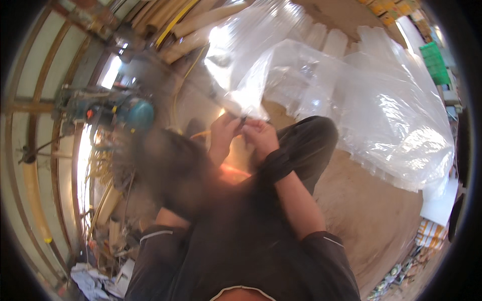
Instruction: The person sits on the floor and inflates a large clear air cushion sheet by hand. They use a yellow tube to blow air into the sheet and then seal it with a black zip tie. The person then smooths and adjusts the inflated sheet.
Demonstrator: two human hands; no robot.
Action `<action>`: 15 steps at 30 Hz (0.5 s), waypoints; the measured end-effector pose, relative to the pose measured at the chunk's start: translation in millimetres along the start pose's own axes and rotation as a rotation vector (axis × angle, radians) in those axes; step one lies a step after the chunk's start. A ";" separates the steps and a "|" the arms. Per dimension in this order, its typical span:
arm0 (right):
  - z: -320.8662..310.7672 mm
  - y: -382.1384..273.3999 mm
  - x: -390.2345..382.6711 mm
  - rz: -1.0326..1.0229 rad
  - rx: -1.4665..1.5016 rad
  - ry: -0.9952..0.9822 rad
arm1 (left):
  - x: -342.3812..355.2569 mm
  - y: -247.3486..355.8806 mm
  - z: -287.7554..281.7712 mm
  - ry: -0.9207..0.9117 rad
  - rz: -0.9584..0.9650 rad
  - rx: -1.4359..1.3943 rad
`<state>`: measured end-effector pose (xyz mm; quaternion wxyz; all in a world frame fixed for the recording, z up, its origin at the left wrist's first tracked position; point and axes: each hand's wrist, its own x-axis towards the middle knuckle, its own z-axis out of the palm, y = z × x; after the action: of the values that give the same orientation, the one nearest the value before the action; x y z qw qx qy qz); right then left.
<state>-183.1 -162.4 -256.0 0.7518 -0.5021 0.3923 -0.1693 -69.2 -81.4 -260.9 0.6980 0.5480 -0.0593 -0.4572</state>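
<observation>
A large clear plastic sheet (346,90) spreads across the floor ahead and to the right, and its near end narrows into a gathered bunch at my fingers. My right hand (262,138) is closed, its fingertips pinched on that bunched end. Fingertips together, my left hand (222,136) meets it from the other side; what it pinches is too small to make out. A small dark bit (244,121) shows between the two hands. Both hands are above my lap, between my bent knees.
To the left stands a machine with a teal motor housing (138,114), beside a yellow rope heap (103,165). Long tubes or poles (196,25) lie at the far left. A green crate (435,62) and stacked yellow boxes (386,9) are at the far right. Brown floor (361,215) lies on the right.
</observation>
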 end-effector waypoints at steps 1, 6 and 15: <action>1.0 0.8 -0.6 -0.010 0.107 -0.014 | 2.8 1.4 -2.0 -0.038 0.027 -0.002; 3.7 -6.4 -4.0 0.237 0.332 -0.110 | 17.3 6.2 -14.0 -0.095 -0.028 -0.024; 21.8 4.2 -4.1 0.169 0.647 -0.232 | 20.7 13.8 -18.4 -0.025 -0.098 -0.189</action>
<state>-169.6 -144.3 -254.0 0.9229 -0.2197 0.2705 -0.1638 -38.6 -83.1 -265.5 0.7225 0.4763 0.0024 -0.5011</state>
